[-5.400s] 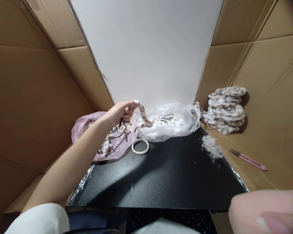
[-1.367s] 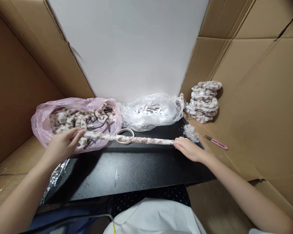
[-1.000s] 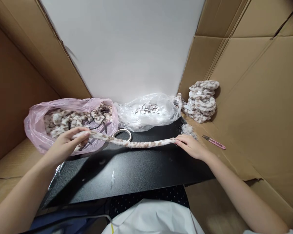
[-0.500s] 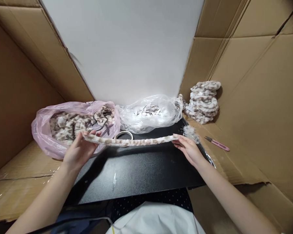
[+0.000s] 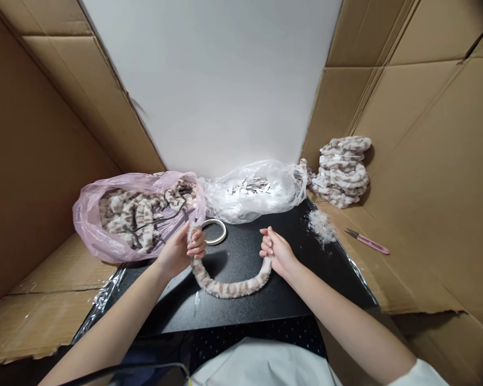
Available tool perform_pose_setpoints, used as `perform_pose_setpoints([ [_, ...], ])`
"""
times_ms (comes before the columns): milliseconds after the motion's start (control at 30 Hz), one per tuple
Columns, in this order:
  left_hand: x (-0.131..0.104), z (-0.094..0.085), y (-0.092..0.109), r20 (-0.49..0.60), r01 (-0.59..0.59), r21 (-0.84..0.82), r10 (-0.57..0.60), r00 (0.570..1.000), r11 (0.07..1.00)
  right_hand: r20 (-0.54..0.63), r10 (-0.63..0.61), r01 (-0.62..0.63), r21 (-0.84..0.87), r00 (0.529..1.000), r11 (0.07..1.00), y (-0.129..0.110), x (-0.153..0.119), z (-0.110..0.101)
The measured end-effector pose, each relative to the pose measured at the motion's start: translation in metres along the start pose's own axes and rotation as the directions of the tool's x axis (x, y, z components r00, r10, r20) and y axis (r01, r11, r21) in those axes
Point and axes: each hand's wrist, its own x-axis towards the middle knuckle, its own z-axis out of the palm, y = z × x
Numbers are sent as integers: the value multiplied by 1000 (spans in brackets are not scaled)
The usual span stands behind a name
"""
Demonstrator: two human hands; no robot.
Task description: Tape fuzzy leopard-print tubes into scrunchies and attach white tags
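A furry white and brown strip [image 5: 231, 288] hangs in a U shape over the black tabletop, held at both ends. My left hand [image 5: 181, 249] is closed around its left end, and a fuzzy tip pokes out above the fingers. At the other end my right hand [image 5: 277, 249] is closed too, with the fingers curled over the strip's tip. Just behind my left hand is a pink plastic bag [image 5: 86, 214] full of similar furry pieces [image 5: 145, 214] and dark cords. A roll of white tape [image 5: 222, 236] lies flat between my hands, farther back.
A clear plastic bag [image 5: 241, 206] holding small white and dark slips lies at the back. On the right are a stack of furry loops [image 5: 342, 174], loose white fluff [image 5: 321, 228] and pink-handled thread snips [image 5: 368, 243]. Cardboard walls [image 5: 434, 161] stand on both sides.
My hands have come closer together, and the strip has gone from stretched nearly straight to sagging in a U. The view has shifted slightly, so the surroundings appear a little farther right.
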Motion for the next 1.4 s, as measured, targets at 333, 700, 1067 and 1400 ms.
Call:
perform_pose_setpoints([
  [333,13,-29,-9,-114,28,-52,-34,993,998,11,-210,210,-112,978,971,-26,18,-46],
  [700,8,-19,10,-182,-92,-107,72,981,990,30,-164,165,-22,986,986,-47,15,-25],
  [1067,-17,-32,18,-287,-387,-78,351,891,919,-52,-197,204,185,979,961,-62,0,-31],
  [1400,14,55,-32,30,-293,771,428,903,566,560,-367,634,-412,742,654,-28,-13,42],
])
